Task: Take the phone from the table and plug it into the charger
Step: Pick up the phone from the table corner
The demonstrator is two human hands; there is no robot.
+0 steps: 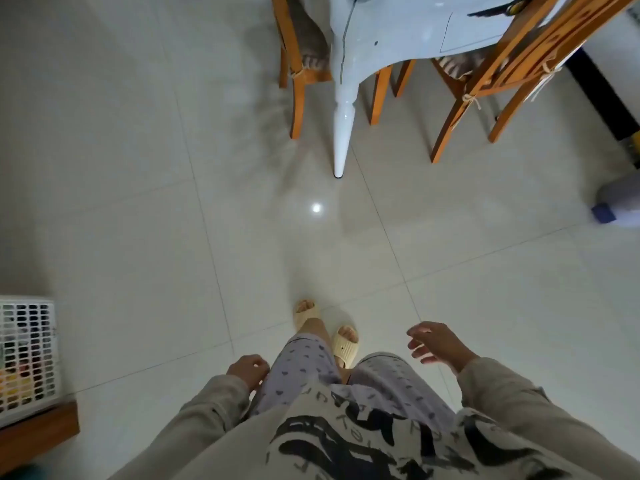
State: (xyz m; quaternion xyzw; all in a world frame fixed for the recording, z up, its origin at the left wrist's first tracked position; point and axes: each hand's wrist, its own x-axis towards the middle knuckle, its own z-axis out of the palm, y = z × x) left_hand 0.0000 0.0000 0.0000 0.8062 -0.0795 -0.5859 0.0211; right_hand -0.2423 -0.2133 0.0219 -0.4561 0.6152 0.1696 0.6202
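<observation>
I look down at a tiled floor while standing. A white table (391, 36) with a turned leg stands ahead at the top of the view, only its corner showing. No phone or charger can be made out; a dark object (498, 10) lies at the table's far edge, too cut off to identify. My left hand (247, 370) hangs by my left thigh with fingers curled and nothing in it. My right hand (438, 342) is out to the right of my legs, fingers spread, holding nothing.
Two orange wooden chairs with cushions flank the table corner, one on the left (298, 64) and one on the right (491, 74). A white lattice basket (27, 355) sits on a wooden surface at lower left. A grey and blue appliance (616, 202) stands at the right edge.
</observation>
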